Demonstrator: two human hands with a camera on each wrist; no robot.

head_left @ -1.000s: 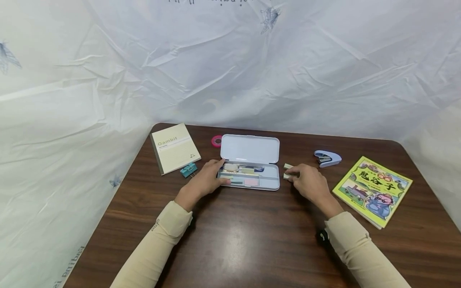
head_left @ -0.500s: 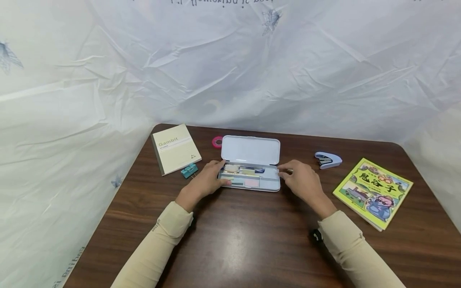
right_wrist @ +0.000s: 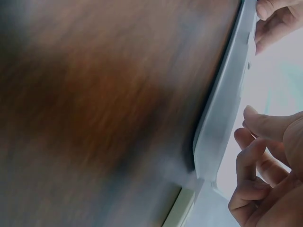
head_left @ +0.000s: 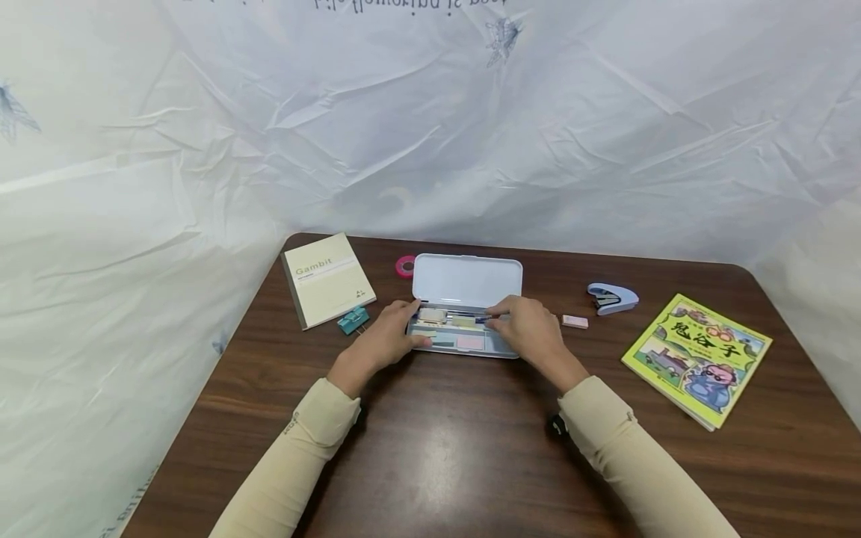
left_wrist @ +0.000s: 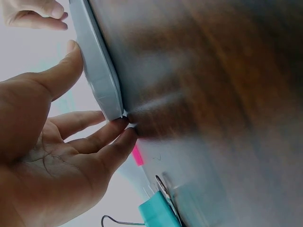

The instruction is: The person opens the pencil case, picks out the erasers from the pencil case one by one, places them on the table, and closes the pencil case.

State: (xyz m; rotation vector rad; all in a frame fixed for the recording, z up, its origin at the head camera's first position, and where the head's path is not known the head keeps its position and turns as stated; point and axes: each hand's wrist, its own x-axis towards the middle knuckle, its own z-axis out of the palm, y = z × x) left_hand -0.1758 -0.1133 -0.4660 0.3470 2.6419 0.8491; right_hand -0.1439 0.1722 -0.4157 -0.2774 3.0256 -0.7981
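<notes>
An open pale-blue pencil case (head_left: 467,278) stands mid-table, its lid tipped back. My left hand (head_left: 385,338) grips its left end, thumb at the front edge and fingers behind, as the left wrist view also shows. Over the right part of the tray is my right hand (head_left: 534,338), thumb and forefinger brought together. They pinch a small pale eraser, seen in the earlier frames but hidden now. Inside the case lie a pink block (head_left: 469,342), a yellowish block (head_left: 464,322), a whitish block (head_left: 432,315) and pens. A pale block (right_wrist: 180,208) lies by the case's right end.
A pink-and-white eraser (head_left: 575,321) and a stapler (head_left: 612,298) lie to the right, with a yellow comic book (head_left: 696,359) beyond. At left are a notebook (head_left: 328,280) and a teal binder clip (head_left: 353,320). A pink tape roll (head_left: 405,266) sits behind the case.
My right hand has picked up a pale eraser beside the case and moved left over the tray. The pink-and-white eraser has come into view. My left hand has stayed put.
</notes>
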